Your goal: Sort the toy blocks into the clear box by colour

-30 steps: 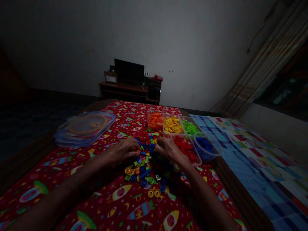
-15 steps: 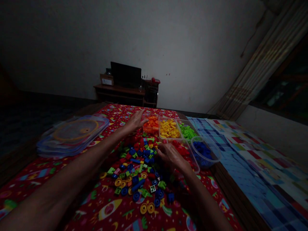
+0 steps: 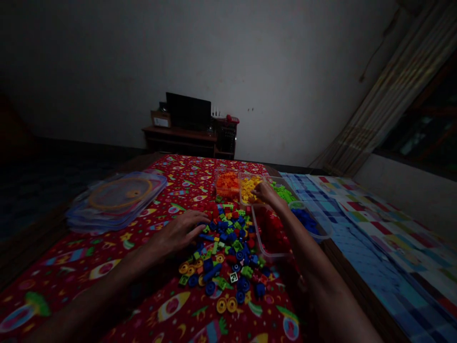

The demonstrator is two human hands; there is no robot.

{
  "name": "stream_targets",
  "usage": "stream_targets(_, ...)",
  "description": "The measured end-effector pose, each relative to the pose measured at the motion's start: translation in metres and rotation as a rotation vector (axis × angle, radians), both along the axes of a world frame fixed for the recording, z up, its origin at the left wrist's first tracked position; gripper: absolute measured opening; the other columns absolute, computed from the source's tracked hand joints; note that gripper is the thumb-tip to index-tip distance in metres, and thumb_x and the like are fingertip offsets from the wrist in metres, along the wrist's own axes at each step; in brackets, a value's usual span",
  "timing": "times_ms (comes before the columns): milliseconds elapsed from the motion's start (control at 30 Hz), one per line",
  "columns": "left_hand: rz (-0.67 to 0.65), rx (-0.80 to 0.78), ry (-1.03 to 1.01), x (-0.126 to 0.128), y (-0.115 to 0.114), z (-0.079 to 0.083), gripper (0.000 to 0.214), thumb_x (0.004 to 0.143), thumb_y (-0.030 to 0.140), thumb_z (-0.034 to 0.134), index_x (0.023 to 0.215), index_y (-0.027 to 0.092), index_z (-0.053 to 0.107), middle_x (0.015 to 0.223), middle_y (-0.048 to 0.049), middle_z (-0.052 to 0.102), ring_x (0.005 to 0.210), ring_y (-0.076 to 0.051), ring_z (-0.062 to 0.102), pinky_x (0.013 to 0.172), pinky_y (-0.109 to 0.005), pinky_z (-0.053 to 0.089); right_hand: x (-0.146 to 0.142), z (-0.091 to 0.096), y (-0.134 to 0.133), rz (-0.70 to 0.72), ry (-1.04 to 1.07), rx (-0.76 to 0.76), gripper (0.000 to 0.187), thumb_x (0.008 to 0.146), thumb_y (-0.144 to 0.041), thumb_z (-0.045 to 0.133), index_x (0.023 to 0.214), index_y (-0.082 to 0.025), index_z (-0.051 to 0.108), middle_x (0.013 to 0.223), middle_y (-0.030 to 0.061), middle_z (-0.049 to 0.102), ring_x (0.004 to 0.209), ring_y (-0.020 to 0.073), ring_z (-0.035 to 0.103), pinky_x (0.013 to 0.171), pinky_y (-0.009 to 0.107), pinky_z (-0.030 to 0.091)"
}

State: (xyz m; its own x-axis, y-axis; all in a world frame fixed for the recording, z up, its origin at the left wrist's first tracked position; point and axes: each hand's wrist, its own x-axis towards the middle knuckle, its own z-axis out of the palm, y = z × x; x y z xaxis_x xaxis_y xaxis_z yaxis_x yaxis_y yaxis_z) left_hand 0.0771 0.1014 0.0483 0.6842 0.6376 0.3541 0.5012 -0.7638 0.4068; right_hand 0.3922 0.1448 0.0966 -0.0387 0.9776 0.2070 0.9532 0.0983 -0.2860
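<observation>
My left hand (image 3: 185, 228) lies with fingers stretched and thumb apart at the left edge of a loose pile of toy building bricks (image 3: 223, 236). The pile mixes blue, green, red and yellow pieces, with some wheels. Over the box of yellow bricks (image 3: 249, 186), my right hand (image 3: 266, 193) points down with its fingers pinched together. What they hold, if anything, is too small to make out. My right forearm passes above the box of red bricks (image 3: 271, 227) and hides part of it.
Beside these stand an orange-brick box (image 3: 227, 183), a green-brick box (image 3: 282, 191) and a round tub of blue bricks (image 3: 306, 221). Stacked clear lids (image 3: 117, 197) lie left on the red patterned cloth (image 3: 171, 305). A blue checked cloth (image 3: 357, 247) covers the right side.
My left hand has come back from beside the orange box to the pile's left edge. My right hand has moved from the pile up and away, over the yellow box. The view has shifted slightly.
</observation>
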Motion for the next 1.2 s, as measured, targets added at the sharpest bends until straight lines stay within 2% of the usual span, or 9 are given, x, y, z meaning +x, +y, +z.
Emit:
stream_targets(200,0.014,-0.005,0.011,-0.008,0.003,0.006,0.036,0.091,0.041,0.04,0.104,0.02,0.067,0.108,-0.0078,0.07,0.099,-0.021,0.064,0.091,-0.032,0.048,0.005,0.008,0.006,-0.001,0.023,0.019,0.028,0.078,-0.015,0.044,0.05,-0.015,0.047,0.05,-0.0033,0.036,0.049,0.0079,0.03,0.052,0.025,0.021)
stream_targets(333,-0.023,-0.102,0.133,-0.018,0.003,0.007,0.033,0.09,0.039,0.043,0.108,0.022,0.065,0.109,-0.0058,0.069,0.099,-0.021,0.063,0.087,-0.029,0.048,0.003,0.013,-0.004,0.0,0.058,0.016,0.023,0.072,-0.009,0.041,0.063,-0.011,0.061,0.059,0.0007,0.051,0.055,0.0099,0.041,0.055,0.022,0.029)
stream_targets(500,-0.145,-0.222,0.297,-0.019,-0.008,0.013,0.029,0.087,0.03,0.05,0.113,0.024,0.063,0.11,-0.0039,0.067,0.099,-0.019,0.062,0.084,-0.025,0.046,-0.017,0.005,-0.035,0.01,0.289,0.171,0.031,0.077,-0.014,0.04,0.09,-0.012,0.068,0.077,0.0055,0.064,0.071,0.0147,0.055,0.067,0.024,0.041)
stream_targets(600,-0.19,-0.205,0.371,-0.011,-0.018,0.018,0.026,0.082,0.018,0.053,0.104,0.022,0.065,0.106,-0.0036,0.066,0.097,-0.018,0.06,0.084,-0.024,0.044,-0.049,-0.009,-0.062,0.157,0.401,0.096,0.029,0.081,-0.017,0.04,0.089,-0.013,0.067,0.076,0.0042,0.065,0.07,0.0145,0.057,0.068,0.024,0.041)
stream_targets(667,-0.164,-0.187,0.448,-0.006,-0.027,0.023,0.018,0.077,0.015,0.055,0.091,0.019,0.065,0.097,-0.004,0.065,0.089,-0.018,0.06,0.077,-0.023,0.045,-0.074,-0.019,-0.078,0.294,0.372,0.024,0.025,0.083,-0.017,0.041,0.087,-0.014,0.066,0.077,0.0032,0.065,0.071,0.014,0.056,0.068,0.023,0.039)
stream_targets(733,-0.064,-0.18,0.552,-0.002,-0.035,0.03,0.012,0.074,0.014,0.056,0.083,0.018,0.064,0.087,-0.0036,0.065,0.079,-0.018,0.06,0.066,-0.023,0.044,-0.096,-0.029,-0.089,0.387,0.286,-0.045,0.023,0.084,-0.015,0.042,0.087,-0.015,0.065,0.078,0.0029,0.064,0.071,0.0134,0.054,0.066,0.023,0.036)
stream_targets(867,0.13,-0.192,0.731,0.002,-0.05,0.039,0.007,0.069,0.019,0.061,0.075,0.02,0.064,0.07,-0.0014,0.064,0.063,-0.018,0.058,0.052,-0.024,0.036,-0.116,-0.045,-0.098,0.408,0.054,-0.123,0.018,0.081,-0.009,0.045,0.088,-0.014,0.061,0.079,0.0052,0.063,0.068,0.0143,0.051,0.061,0.024,0.03)
stream_targets(1000,0.123,-0.201,0.794,0.007,-0.056,0.039,0.008,0.07,0.018,0.057,0.064,0.019,0.063,0.056,-0.0003,0.058,0.05,-0.014,0.051,0.048,-0.024,0.03,-0.113,-0.055,-0.099,0.453,-0.087,-0.051,0.02,0.075,-0.007,0.05,0.093,-0.013,0.057,0.087,0.0079,0.062,0.072,0.0159,0.05,0.063,0.026,0.028)
stream_targets(1200,-0.015,-0.245,0.593,-0.006,-0.034,0.035,0.018,0.076,0.02,0.05,0.064,0.019,0.064,0.058,0.0001,0.061,0.053,-0.013,0.052,0.048,-0.023,0.031,-0.109,-0.064,-0.097,0.48,-0.097,0.018,0.016,0.078,-0.009,0.045,0.09,-0.015,0.054,0.083,0.0068,0.06,0.071,0.0166,0.048,0.06,0.027,0.026)
